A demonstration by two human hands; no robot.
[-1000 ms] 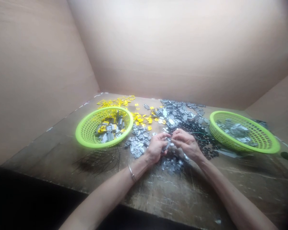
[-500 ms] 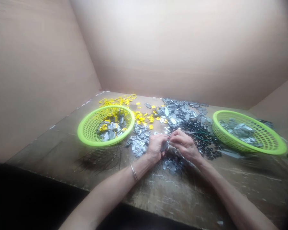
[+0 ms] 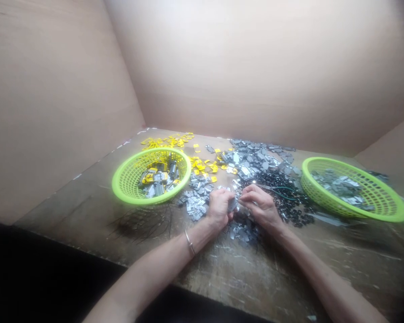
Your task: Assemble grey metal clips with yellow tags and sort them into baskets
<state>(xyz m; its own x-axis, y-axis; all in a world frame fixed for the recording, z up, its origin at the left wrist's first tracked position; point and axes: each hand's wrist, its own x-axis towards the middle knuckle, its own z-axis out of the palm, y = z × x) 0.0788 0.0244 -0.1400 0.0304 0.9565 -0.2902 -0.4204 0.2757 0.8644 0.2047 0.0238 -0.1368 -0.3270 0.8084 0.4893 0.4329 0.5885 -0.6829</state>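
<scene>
Near the middle of the table, my left hand (image 3: 219, 205) is closed on a small flat grey part (image 3: 232, 204), held between thumb and fingers. Close at its right, my right hand (image 3: 260, 204) has thumb and forefinger pinched at the part's edge; whatever sits in that pinch is too small to make out. Below the hands lie several loose silvery pieces (image 3: 242, 232). To the left of my left hand spreads a pile of light grey pieces (image 3: 195, 202). Small black pieces (image 3: 283, 188) are heaped just beyond my right hand.
A green basket (image 3: 119, 190) on the left holds yellow and grey car-shaped pieces. Another green basket (image 3: 399, 214) at the right holds grey parts. Yellow frames (image 3: 164, 141) and grey plates (image 3: 252, 154) lie behind. A green-handled tool (image 3: 283, 192) rests on the black heap. Board walls enclose the table.
My right hand's fingers have drawn slightly apart from my left, showing more of the grey part. The whole view has shifted a little.
</scene>
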